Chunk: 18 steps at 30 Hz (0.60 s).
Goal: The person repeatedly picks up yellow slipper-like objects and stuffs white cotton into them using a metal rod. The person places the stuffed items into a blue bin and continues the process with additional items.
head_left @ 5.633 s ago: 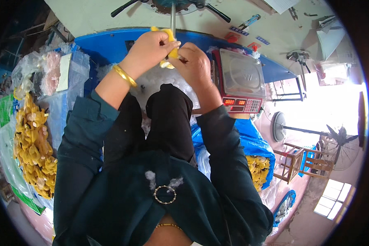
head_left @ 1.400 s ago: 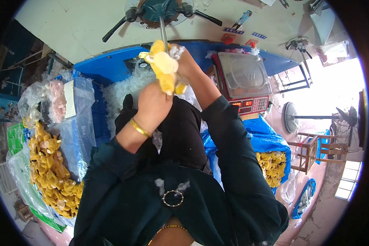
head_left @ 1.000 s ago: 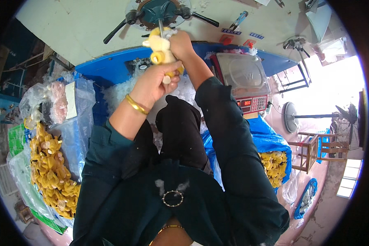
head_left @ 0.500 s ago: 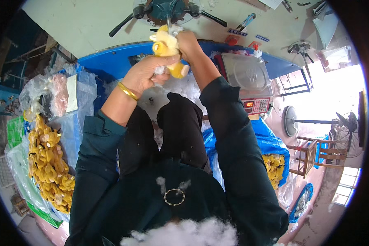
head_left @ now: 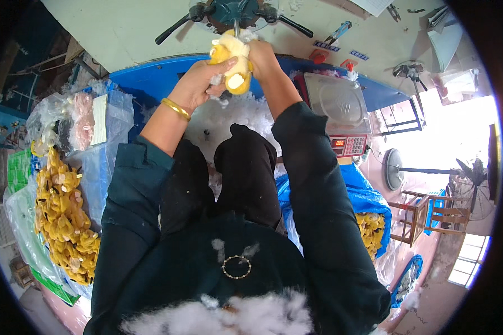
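Gripping a yellow plush toy (head_left: 236, 51) in the left hand (head_left: 200, 79), thumb laid along the cream front, with a tuft of white fluff (head_left: 217, 80) caught at the palm. Wearing a gold bangle (head_left: 176, 108) on the same wrist. Holding the right hand (head_left: 264, 60) curled in close against the toy's upper right side, with more fluff just above the knuckles — fingertips hidden, so cannot tell whether pinching cloth, fluff or both.

At the toy's upper end, a metal tube (head_left: 236, 27); cannot tell the depth of it inside. Directly behind, a dark green machine head (head_left: 235, 11) with a black lever handle (head_left: 173, 29) to either side, set in a pale work surface (head_left: 117, 33). Farther right on that surface, blue-handled pliers (head_left: 339, 32) and two red knobs (head_left: 318, 56).

Below the hands, loose white filling (head_left: 207, 127) around dark-trousered knees (head_left: 243, 162); in the lower foreground, a fluffy white mass (head_left: 223, 315) across the shirt front.

To the right, a red-edged scale (head_left: 338, 103) with a lit display, then a blue bag (head_left: 357, 183) of yellow pieces. To the left, a pile of yellow plush pieces (head_left: 67, 218) on plastic sheeting, near a pink bundle (head_left: 84, 121) and a green crate (head_left: 19, 170). Farther off on the right — a wooden chair (head_left: 449, 218) and a pedestal fan (head_left: 473, 178).
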Each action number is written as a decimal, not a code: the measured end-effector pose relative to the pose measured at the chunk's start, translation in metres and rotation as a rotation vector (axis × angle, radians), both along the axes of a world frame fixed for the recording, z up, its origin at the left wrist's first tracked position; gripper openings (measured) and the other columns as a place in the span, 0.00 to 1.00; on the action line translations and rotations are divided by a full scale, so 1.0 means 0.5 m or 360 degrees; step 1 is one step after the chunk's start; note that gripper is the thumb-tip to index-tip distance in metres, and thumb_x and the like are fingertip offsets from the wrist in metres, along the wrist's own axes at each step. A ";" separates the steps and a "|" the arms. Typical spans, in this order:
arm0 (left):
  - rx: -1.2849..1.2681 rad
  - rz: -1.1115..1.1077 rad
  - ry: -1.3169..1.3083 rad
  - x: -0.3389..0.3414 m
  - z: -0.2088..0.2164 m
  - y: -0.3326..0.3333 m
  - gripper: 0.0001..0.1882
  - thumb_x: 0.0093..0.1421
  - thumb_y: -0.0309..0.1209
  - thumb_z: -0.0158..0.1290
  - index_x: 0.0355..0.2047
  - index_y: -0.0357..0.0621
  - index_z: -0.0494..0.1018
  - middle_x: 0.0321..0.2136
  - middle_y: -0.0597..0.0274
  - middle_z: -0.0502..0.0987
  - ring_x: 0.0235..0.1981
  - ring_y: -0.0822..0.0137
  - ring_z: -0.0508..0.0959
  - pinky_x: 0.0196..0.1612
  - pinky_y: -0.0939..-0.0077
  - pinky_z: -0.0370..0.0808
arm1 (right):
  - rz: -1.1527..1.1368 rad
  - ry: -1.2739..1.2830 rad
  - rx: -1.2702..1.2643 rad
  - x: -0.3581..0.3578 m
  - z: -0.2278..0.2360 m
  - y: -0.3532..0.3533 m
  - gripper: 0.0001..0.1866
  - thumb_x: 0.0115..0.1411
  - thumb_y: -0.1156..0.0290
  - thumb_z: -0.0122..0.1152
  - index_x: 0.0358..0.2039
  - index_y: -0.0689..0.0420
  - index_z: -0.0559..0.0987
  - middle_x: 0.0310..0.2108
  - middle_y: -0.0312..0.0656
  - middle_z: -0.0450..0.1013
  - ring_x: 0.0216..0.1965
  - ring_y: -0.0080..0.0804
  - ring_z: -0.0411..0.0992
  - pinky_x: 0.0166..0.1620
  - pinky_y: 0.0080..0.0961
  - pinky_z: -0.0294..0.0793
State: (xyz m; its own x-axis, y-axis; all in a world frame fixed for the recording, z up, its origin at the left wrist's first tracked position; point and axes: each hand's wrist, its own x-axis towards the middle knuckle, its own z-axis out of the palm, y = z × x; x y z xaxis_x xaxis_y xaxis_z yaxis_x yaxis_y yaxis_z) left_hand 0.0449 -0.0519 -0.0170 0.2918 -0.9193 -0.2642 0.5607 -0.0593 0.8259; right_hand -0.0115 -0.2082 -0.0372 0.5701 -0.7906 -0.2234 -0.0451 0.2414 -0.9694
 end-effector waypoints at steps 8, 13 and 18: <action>0.0043 0.0002 -0.0140 -0.023 0.011 0.086 0.17 0.57 0.33 0.60 0.41 0.35 0.73 0.30 0.61 0.78 0.21 0.77 0.75 0.19 0.87 0.67 | 0.0074 -0.0159 0.0492 -0.116 0.042 0.114 0.18 0.61 0.69 0.46 0.43 0.70 0.74 0.37 0.49 0.75 0.36 0.39 0.77 0.36 0.34 0.77; -0.0046 -0.0035 -0.0384 0.042 -0.025 -0.005 0.17 0.57 0.28 0.58 0.46 0.34 0.72 0.41 0.58 0.78 0.39 0.69 0.80 0.45 0.74 0.76 | 0.0048 -0.0247 0.0273 -0.082 0.059 0.099 0.17 0.62 0.70 0.42 0.41 0.70 0.74 0.36 0.49 0.75 0.34 0.39 0.78 0.35 0.33 0.78; -0.0182 -0.0025 -0.0386 0.018 -0.055 0.041 0.16 0.59 0.30 0.57 0.46 0.36 0.72 0.41 0.62 0.78 0.41 0.73 0.78 0.46 0.76 0.74 | -0.0040 -0.0472 0.0325 -0.094 0.036 0.119 0.16 0.61 0.71 0.41 0.41 0.70 0.73 0.35 0.49 0.75 0.34 0.39 0.78 0.36 0.31 0.79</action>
State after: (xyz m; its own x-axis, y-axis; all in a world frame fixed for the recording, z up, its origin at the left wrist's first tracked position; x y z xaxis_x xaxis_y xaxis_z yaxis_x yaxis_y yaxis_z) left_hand 0.0538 -0.0315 -0.0445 0.3192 -0.9441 -0.0822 0.3454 0.0352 0.9378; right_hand -0.0584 -0.1485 -0.0190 0.6147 -0.7614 -0.2059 0.2394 0.4288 -0.8711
